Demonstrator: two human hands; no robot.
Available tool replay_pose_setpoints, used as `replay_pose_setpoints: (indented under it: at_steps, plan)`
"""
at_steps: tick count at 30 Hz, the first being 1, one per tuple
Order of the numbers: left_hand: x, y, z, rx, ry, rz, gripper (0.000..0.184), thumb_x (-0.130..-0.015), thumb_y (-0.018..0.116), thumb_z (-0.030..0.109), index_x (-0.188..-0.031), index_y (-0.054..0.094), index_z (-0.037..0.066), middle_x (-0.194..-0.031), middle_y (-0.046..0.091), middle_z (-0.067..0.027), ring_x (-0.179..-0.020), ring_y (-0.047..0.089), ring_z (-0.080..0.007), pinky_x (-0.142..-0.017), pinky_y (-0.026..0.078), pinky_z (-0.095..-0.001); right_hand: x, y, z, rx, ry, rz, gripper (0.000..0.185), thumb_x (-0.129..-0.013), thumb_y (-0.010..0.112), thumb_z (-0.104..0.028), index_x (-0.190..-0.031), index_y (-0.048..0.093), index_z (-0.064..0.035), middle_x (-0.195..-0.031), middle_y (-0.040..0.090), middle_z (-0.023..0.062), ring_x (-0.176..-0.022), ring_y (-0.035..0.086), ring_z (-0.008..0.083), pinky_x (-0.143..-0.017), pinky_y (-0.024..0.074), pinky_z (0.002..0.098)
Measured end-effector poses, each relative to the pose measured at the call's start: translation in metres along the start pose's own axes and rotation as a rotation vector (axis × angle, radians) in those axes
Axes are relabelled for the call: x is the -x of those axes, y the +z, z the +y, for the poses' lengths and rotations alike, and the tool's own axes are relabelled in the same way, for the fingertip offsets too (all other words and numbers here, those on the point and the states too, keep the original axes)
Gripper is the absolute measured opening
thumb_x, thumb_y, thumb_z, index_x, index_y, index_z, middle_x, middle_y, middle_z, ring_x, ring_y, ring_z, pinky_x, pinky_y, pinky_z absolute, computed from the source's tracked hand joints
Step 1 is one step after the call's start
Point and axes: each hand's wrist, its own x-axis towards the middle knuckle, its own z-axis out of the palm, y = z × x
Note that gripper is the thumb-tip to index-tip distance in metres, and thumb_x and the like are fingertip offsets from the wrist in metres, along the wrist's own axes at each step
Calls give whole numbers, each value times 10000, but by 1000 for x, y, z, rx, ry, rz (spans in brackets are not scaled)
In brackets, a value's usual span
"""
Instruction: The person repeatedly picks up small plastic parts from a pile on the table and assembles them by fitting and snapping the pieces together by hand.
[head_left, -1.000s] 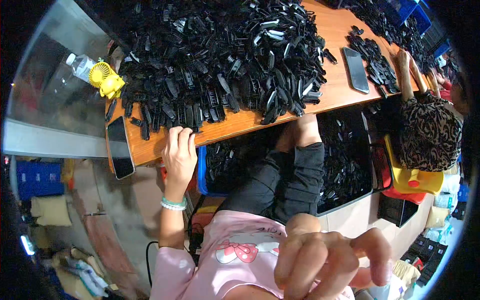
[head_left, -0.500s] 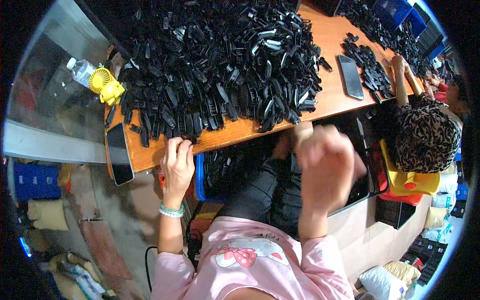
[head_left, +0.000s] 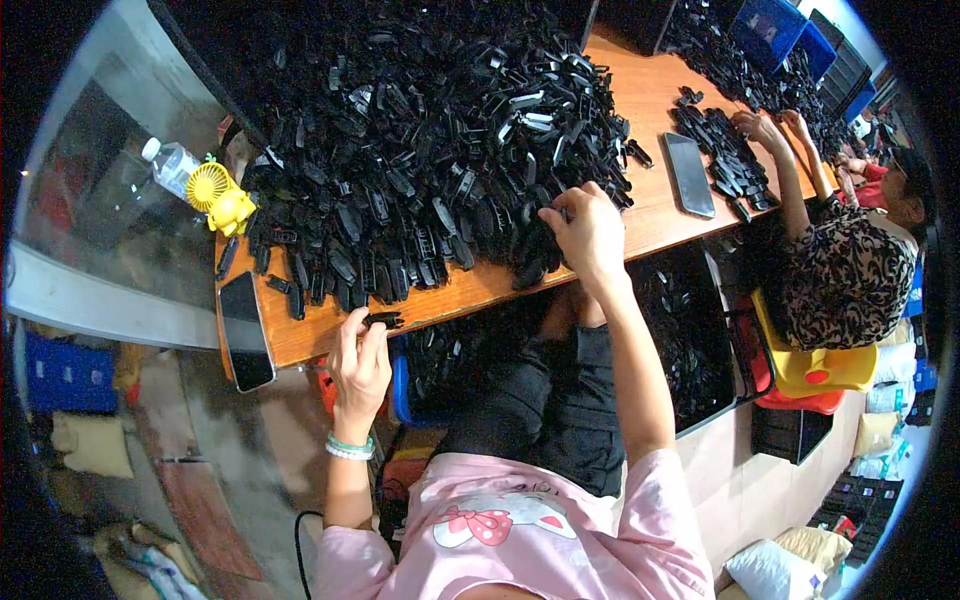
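A big heap of small black plastic parts (head_left: 400, 150) covers the wooden table (head_left: 655, 215). At the table's front edge my left hand (head_left: 358, 368), with a beaded bracelet on its wrist, pinches a small black plastic part (head_left: 384, 319) that sticks out to the right of its fingertips. My right hand (head_left: 592, 236) reaches over the lower right side of the heap, thumb and fingers brought together against the parts. Whatever lies between those fingertips is too small and dark to make out.
A dark phone (head_left: 246, 330) lies at the left corner, near a yellow fan (head_left: 218, 198) and a plastic bottle (head_left: 172, 165). Another phone (head_left: 689, 175) lies right of the heap. A co-worker (head_left: 848, 275) handles black parts farther right. Below is a blue bin (head_left: 402, 385).
My right hand, blurred near the table's edge before, has moved up and left onto the heap. My left hand has dropped slightly, and a black part now shows at its fingertips.
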Motion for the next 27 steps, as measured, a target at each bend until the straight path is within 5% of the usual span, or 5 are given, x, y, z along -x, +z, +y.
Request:
replay_pose_setpoints:
  at_steps: [7,13,20,24,27]
  plan:
    - [5,-9,15,51,50,198,198,-752,623,-76,-920,547,-3,-1074,604,-175,-941,559,-368,-849,459,-447,-8,-2,9,-387,51,119,134,-701,745,-118,-763,673,-25,-815,577,106,-700,568,230,-675,465,324]
    - [14,3,45,766,-327,-53,223,-843,568,-52,-1041,483,3,-879,521,-83,-703,544,-132,-669,456,-245,28,-26,-14,-1206,273,-106,389,-807,671,-50,-1151,525,57,-851,592,101,-662,609,149,-650,556,280]
    - [-22,-22,81,997,-676,-429,210,-835,640,64,-1039,614,22,-823,508,-3,-683,461,-60,-624,404,-194,97,-35,-30,-1380,254,-521,336,-846,623,-46,-1171,544,-12,-858,599,64,-670,585,124,-592,497,222]
    - [-30,-17,79,774,-185,-277,230,-833,648,84,-1044,623,-4,-846,554,-55,-628,517,-108,-557,409,-216,116,-34,-38,-1411,-11,-555,317,-870,587,-65,-1181,538,-27,-913,515,62,-785,523,129,-619,491,243]
    - [-32,-26,87,834,-280,-348,250,-825,642,57,-1064,611,-11,-861,575,-84,-634,544,-141,-533,423,-248,121,-40,-41,-1010,-111,-530,368,-903,501,-72,-1267,488,-22,-841,511,124,-780,537,204,-715,474,305]
